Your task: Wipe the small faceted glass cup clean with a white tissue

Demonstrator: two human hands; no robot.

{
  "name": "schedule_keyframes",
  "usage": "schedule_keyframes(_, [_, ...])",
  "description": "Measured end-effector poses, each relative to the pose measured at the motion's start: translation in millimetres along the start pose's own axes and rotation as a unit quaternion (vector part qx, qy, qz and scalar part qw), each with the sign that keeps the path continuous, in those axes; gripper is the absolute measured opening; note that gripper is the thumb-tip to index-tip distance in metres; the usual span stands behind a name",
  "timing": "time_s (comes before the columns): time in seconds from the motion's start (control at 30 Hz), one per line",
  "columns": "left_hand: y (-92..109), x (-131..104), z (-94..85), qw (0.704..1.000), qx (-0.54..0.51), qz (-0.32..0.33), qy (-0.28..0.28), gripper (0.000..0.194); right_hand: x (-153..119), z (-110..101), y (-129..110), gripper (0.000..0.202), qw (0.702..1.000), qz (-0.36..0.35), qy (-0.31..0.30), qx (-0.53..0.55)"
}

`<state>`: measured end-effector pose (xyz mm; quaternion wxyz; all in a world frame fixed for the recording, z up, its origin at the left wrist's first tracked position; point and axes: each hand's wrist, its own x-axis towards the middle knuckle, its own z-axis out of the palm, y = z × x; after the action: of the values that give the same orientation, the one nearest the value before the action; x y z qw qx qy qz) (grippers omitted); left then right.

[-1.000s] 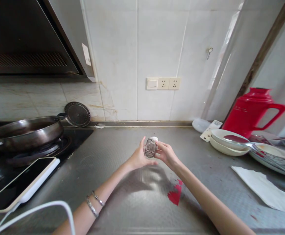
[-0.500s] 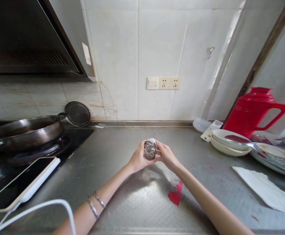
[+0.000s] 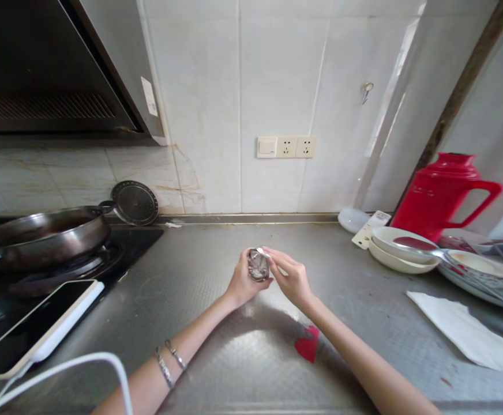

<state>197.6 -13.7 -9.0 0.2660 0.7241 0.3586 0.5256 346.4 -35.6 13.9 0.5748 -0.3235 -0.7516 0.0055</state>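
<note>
My left hand [image 3: 243, 282] is wrapped around a small, clear brownish-grey glass [image 3: 259, 267], held above the steel counter with one end facing me. A scrap of white tissue [image 3: 260, 251] shows at the glass's upper edge. The fingertips of my right hand [image 3: 289, 278] press together on that tissue at the upper right of the glass. How much tissue is inside the glass or behind the fingers is hidden. Below the hands, a torn red piece [image 3: 307, 344] lies flat on the counter [image 3: 217, 357].
To the left, a steel pan [image 3: 48, 233] sits on the stove beside a phone [image 3: 30, 328] with a white cable [image 3: 82, 358]. On the right are a red thermos [image 3: 437, 199], stacked bowls [image 3: 402, 262], plates [image 3: 480, 282] and a white paper napkin [image 3: 468, 334].
My right hand has shifted from the glass's right side up to its upper edge, its fingers now on the white tissue. The glass has turned slightly in my left hand.
</note>
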Motion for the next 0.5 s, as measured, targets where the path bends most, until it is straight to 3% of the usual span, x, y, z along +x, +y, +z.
schedule_keyframes(0.1, [-1.8,0.0,0.3,1.0,-0.007,-0.005,0.012,0.07,-2.4,2.1,0.5,0.027,1.0,-0.028,0.002,-0.002])
schedule_keyframes(0.2, [-3.4,-0.9,1.2,1.0,0.005,0.002,0.023,0.071,-4.2,3.8,2.3,0.028,1.0,-0.013,0.006,0.007])
schedule_keyframes(0.5, [-5.8,-5.2,3.1,0.995,0.059,0.071,-0.022,0.078,-2.9,5.5,4.1,0.024,0.986,0.162,0.023,0.043])
